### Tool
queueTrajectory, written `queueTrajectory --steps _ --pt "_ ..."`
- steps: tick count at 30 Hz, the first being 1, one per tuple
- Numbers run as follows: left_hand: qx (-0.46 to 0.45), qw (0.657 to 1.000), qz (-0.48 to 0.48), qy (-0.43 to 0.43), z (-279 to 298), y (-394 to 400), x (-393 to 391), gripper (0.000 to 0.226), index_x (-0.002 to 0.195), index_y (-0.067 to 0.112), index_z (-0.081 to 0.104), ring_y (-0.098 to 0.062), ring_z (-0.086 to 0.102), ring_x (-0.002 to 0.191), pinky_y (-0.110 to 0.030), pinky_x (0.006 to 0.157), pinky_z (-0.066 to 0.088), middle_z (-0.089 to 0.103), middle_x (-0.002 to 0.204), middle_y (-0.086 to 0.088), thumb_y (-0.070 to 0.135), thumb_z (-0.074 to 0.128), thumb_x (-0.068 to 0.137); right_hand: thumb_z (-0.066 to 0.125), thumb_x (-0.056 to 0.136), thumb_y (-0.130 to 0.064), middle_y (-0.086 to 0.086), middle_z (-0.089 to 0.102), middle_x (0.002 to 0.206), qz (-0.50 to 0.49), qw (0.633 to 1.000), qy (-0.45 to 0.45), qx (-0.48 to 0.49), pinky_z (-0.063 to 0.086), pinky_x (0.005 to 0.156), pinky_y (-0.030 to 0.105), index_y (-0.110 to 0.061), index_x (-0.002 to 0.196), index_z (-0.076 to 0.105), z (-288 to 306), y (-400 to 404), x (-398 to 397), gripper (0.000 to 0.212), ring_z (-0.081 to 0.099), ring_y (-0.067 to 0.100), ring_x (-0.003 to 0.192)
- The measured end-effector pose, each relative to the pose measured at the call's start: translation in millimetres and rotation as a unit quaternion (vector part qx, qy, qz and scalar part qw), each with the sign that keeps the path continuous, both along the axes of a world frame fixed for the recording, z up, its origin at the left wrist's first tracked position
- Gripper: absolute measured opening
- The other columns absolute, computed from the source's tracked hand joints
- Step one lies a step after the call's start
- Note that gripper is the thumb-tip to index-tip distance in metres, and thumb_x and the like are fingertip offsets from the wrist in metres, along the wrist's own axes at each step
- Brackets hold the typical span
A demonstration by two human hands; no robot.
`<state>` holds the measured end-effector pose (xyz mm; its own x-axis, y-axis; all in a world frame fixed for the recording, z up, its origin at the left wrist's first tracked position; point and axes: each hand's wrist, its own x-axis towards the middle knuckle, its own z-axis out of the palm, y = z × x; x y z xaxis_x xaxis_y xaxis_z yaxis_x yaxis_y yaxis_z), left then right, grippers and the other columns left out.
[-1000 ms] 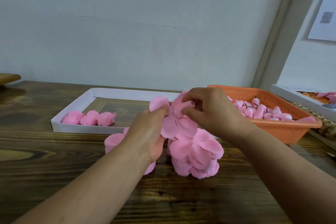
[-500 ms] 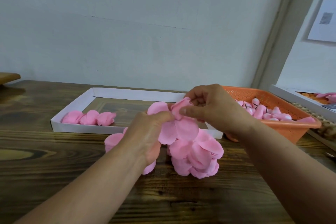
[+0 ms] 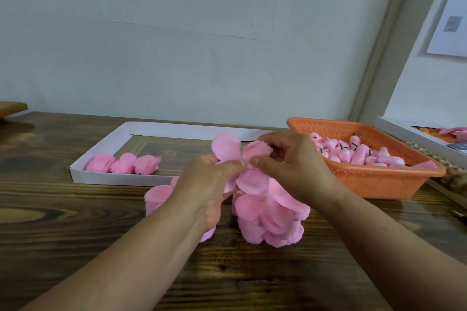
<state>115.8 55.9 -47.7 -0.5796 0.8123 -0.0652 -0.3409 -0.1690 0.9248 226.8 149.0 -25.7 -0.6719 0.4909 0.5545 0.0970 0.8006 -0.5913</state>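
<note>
Both hands work above the counter (image 3: 75, 247). The left hand (image 3: 204, 189) pinches a cluster of pink petals (image 3: 227, 151); the right hand (image 3: 290, 164) pinches one curled petal (image 3: 257, 150) against it, over the loose pile (image 3: 270, 217).

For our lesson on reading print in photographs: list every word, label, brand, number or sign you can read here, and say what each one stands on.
No text here can be read.
On the sheet of paper on the right wall: faint lines and a dark square patch, too blurred to read.
On the pink petals, orange basket and white tray: no print shows.
</note>
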Motion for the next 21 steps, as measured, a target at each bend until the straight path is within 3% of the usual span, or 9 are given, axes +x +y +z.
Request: queueTrajectory --steps 1,3,7,10,12,14,16,19,21 --pt "0.0 1.0 0.006 0.005 -1 1 1 0.008 0.092 0.004 0.067 -0.017 0.069 0.065 -0.023 0.053 0.056 0.073 0.076 -0.009 0.0 0.062 0.086 0.069 0.079 -0.005 -0.007 0.06 0.061 -0.015 1.0 -0.006 0.013 0.039 0.071 0.01 -0.011 0.079 0.069 -1 0 0 0.006 0.053 0.004 0.056" --pt "-0.025 0.999 0.03 0.033 -3 3 2 0.012 0.089 0.006 0.068 -0.025 0.07 0.079 -0.029 0.064 0.058 0.073 0.083 -0.013 0.005 0.056 0.093 0.066 0.079 -0.004 -0.002 0.057 0.063 -0.028 0.997 -0.039 0.054 0.033 0.081 0.017 -0.002 0.08 0.067 -2 -1 -1 0.002 0.049 0.007 0.06" --pt "-0.042 0.996 0.042 0.062 -3 3 2 0.025 0.077 0.015 0.07 -0.03 0.069 0.088 -0.035 0.07 0.058 0.074 0.085 -0.011 0.015 0.054 0.096 0.062 0.082 -0.006 0.004 0.057 0.09 0.007 0.988 -0.115 0.107 0.038 0.071 0.017 -0.01 0.096 0.067 1 -4 0 0.016 0.049 0.007 0.077" --pt "-0.054 0.993 0.044 0.097 -5 2 1 0.023 0.076 0.025 0.07 -0.026 0.066 0.096 -0.042 0.088 0.053 0.074 0.088 -0.003 0.018 0.057 0.094 0.063 0.081 -0.006 -0.005 0.057 0.088 0.016 0.987 -0.122 0.105 0.039 0.069 0.013 -0.018 0.099 0.066 4 -2 1 0.022 0.051 0.003 0.081" --pt "-0.055 0.992 0.032 0.109 -6 1 1 0.018 0.085 0.025 0.072 -0.023 0.066 0.093 -0.037 0.08 0.054 0.073 0.092 -0.001 0.02 0.058 0.094 0.067 0.078 -0.004 -0.012 0.057 0.083 0.006 0.994 -0.096 0.049 0.04 0.068 0.006 -0.024 0.104 0.059 6 0 2 0.033 0.054 0.0 0.074" --pt "-0.055 0.992 0.015 0.11 -3 -2 3 0.018 0.093 0.022 0.075 -0.017 0.062 0.073 -0.023 0.051 0.05 0.072 0.085 0.0 0.019 0.057 0.093 0.07 0.077 -0.003 -0.011 0.058 0.079 0.007 0.996 -0.079 -0.03 0.045 0.071 0.01 -0.022 0.115 0.053 7 5 2 0.046 0.055 0.001 0.067" --pt "-0.067 0.992 0.018 0.11 -2 -4 2 0.023 0.081 0.023 0.076 -0.015 0.052 0.059 -0.016 0.035 0.037 0.068 0.068 0.006 0.016 0.057 0.09 0.071 0.078 -0.003 -0.007 0.06 0.077 0.011 0.994 -0.076 -0.081 0.048 0.07 0.014 -0.014 0.128 0.05 7 10 1 0.056 0.056 0.005 0.066" --pt "-0.081 0.991 0.014 0.106 -4 -4 0 0.027 0.066 0.022 0.074 -0.018 0.046 0.059 -0.021 0.039 0.034 0.059 0.059 0.005 0.014 0.057 0.085 0.071 0.077 -0.002 -0.007 0.061 0.072 0.014 0.993 -0.074 -0.091 0.045 0.069 0.004 -0.01 0.127 0.053 5 9 2 0.054 0.058 0.005 0.063" --pt "-0.064 0.992 -0.008 0.111 -5 -4 1 0.019 0.07 0.019 0.074 -0.02 0.052 0.067 -0.025 0.052 0.036 0.063 0.068 0.001 0.017 0.06 0.082 0.072 0.076 -0.002 -0.005 0.066 0.08 0.014 0.993 -0.064 -0.102 0.055 0.075 0.02 -0.01 0.124 0.055 4 8 2 0.052 0.064 0.011 0.071"
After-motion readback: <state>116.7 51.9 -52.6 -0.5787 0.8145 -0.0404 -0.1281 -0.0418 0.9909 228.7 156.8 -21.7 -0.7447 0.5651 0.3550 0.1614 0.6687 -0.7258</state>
